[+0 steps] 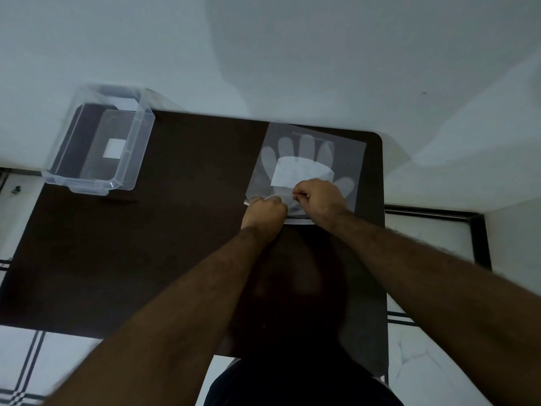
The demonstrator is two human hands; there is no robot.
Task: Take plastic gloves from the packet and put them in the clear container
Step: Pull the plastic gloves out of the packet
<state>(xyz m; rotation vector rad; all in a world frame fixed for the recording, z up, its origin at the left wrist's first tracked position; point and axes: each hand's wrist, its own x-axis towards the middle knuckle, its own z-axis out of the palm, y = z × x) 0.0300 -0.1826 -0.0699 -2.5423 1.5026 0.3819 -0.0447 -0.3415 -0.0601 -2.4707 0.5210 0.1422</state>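
Dim, bluish light. My head and arms throw dark shadow on table [175, 230] below my hands. Clear container [98, 142] smeared by motion blur. Wide-angle bend at edges; wall [292, 54] carries soft grey shadows.

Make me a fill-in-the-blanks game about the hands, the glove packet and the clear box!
1. Both hands, the left hand and the right hand, are pinching the near edge of the ____.
2. The clear container sits at the table's far ____ corner.
3. The shape showing through the glove packet looks like a ____.
4. The table is dark ____.

Missing words: packet; left; hand; brown
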